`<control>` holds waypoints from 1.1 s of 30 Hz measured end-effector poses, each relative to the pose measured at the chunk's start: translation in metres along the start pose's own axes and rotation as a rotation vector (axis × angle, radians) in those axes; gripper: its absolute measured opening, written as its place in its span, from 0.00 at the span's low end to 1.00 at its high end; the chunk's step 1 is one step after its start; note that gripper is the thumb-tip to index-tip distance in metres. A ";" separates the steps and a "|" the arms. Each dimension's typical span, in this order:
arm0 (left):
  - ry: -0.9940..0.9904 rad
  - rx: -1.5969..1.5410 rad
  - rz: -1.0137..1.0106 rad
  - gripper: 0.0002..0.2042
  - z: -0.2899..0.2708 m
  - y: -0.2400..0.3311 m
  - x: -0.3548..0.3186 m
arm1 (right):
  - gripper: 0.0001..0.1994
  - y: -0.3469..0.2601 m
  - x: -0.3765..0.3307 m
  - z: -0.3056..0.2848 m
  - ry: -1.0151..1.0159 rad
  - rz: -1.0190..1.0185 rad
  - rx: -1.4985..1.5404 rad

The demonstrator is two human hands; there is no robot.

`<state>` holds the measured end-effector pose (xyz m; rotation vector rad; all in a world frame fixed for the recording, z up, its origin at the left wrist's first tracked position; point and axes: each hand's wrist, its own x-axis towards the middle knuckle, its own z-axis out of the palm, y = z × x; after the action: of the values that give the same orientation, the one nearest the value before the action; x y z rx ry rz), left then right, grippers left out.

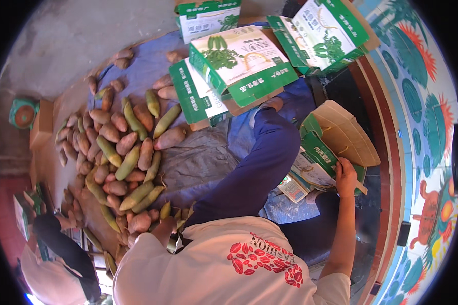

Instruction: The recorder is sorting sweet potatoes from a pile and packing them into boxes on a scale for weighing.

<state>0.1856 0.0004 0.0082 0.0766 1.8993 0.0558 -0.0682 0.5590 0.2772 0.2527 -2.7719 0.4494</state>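
The right hand's (pixel 346 175) grip pinches the near edge of a green-and-white carton (pixel 320 155) right of the person's leg (pixel 269 147); its flap stands open, contents hidden, so it looks unfinished. The left hand (pixel 168 225) is partly hidden by the heap; I cannot tell its grip. Much remains loose: over a dozen green radishes (pixel 134 119), dozens of sweet potatoes (pixel 170 138). At least three other cartons (pixel 249 56) lie beyond.

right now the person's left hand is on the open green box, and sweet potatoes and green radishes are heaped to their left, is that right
Not quite: the head view shows the right hand on the open green box. Sweet potatoes and green radishes are indeed heaped to their left.
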 end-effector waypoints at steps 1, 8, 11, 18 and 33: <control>-0.003 -0.001 0.010 0.30 -0.011 0.008 0.003 | 0.05 0.000 0.000 0.001 -0.006 0.021 0.011; -0.062 0.006 0.084 0.32 0.006 0.010 0.023 | 0.04 0.000 0.004 0.007 -0.020 0.058 0.012; -0.027 -0.073 0.056 0.24 -0.012 0.023 0.005 | 0.04 0.004 -0.001 0.002 -0.007 0.079 -0.010; 0.047 0.039 0.016 0.13 0.000 0.012 0.015 | 0.04 -0.004 0.006 0.003 -0.018 0.070 -0.011; 0.775 -0.431 -0.103 0.14 -0.165 0.008 0.011 | 0.03 -0.009 0.003 -0.010 -0.019 0.071 0.001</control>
<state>0.0264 0.0096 0.0516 -0.3883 2.6106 0.4796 -0.0662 0.5531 0.2897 0.1607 -2.8067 0.4680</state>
